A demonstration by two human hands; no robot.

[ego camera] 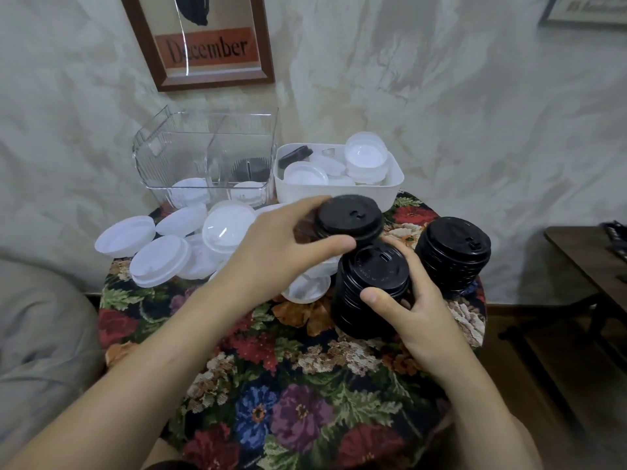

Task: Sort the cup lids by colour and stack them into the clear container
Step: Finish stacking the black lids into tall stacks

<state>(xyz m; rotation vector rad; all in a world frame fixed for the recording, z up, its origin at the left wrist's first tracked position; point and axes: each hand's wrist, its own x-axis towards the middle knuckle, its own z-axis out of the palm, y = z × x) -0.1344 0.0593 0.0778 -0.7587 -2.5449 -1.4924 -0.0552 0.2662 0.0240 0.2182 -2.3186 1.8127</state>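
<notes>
I judge this mid-sort, with almost nothing in the container yet. One tall stack of black plastic cup lids (453,254) stands free at 2 o'clock on the floral-cloth surface (288,385). The right hand (407,300) has its fingers curled round a second black lid stack (369,290) at centre. The left hand (271,245) pinches a single black lid (349,217) just above that stack. Loose white plastic lids (159,259) lie unstacked at 9–10 o'clock.

The clear ribbed divided container (207,130) at 11 o'clock holds a couple of white lids low in front and one dark lid (251,169) behind. I can't tell which compartments. The white plastic tub (336,193) at 12–1 o'clock holds unsorted white lids and one black lid (295,156).
</notes>
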